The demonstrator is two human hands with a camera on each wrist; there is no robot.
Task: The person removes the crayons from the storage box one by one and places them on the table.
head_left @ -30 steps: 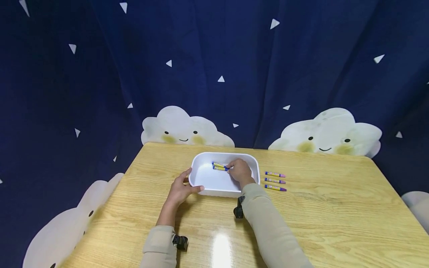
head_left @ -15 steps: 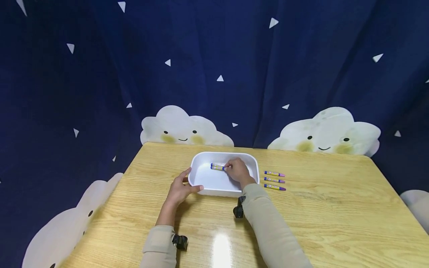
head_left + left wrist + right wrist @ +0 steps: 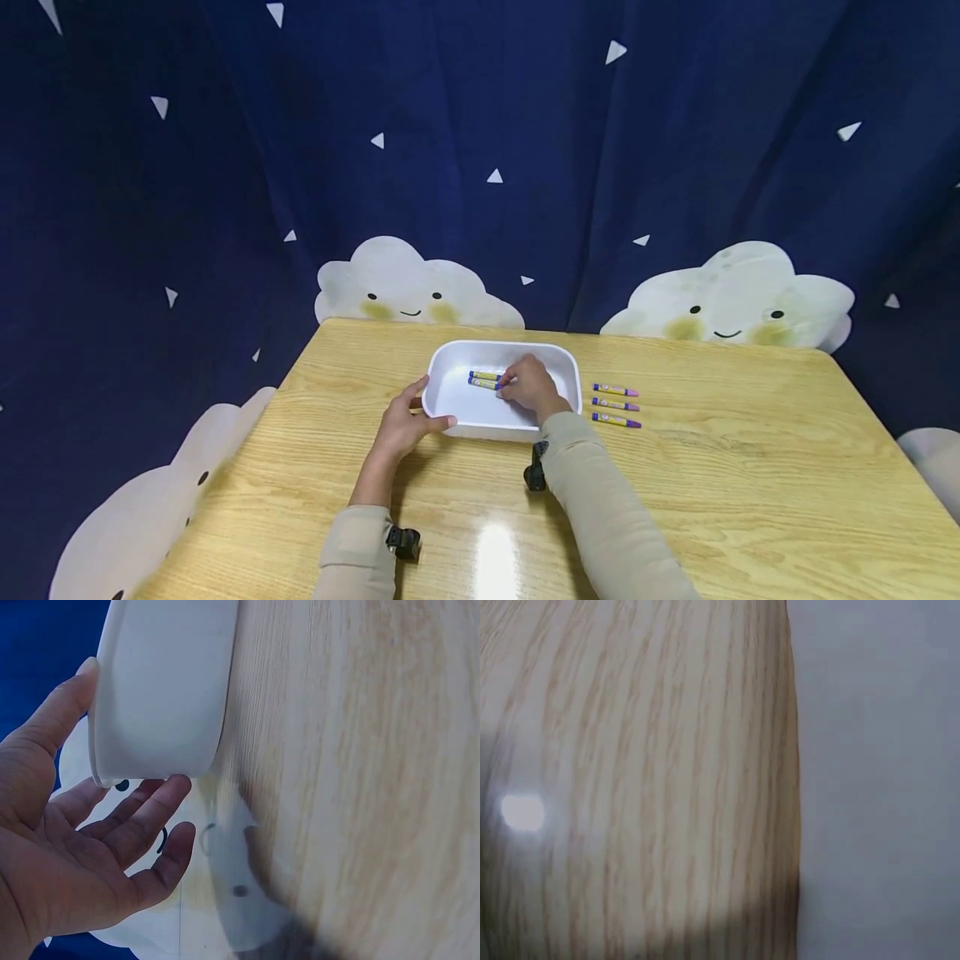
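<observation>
A white plastic tray [image 3: 480,414] stands on the table. My left hand [image 3: 399,427] holds its near left corner, thumb over the front rim and fingers against the end wall; the left wrist view shows this hand [image 3: 97,847] from below. Inside the tray two crayons in yellow and blue wrappers lie side by side, a far crayon [image 3: 483,376] and a near crayon [image 3: 483,384]. My right hand [image 3: 532,385] reaches into the tray and pinches the right end of the near crayon, hiding the crayons' tips. The right wrist view shows only the tray's outer wall [image 3: 877,780] and wood.
Right of the tray, three crayons lie in a column on the wooden table [image 3: 750,467]: a pink crayon [image 3: 615,390], a lighter purple crayon [image 3: 615,404] and a dark purple crayon [image 3: 616,420]. A dark blue curtain [image 3: 480,125] with clouds hangs behind the table.
The right hand has shifted slightly left and toward me inside the tray. The two crayons there have moved the same way and now lie more parallel. The left hand has stayed put.
</observation>
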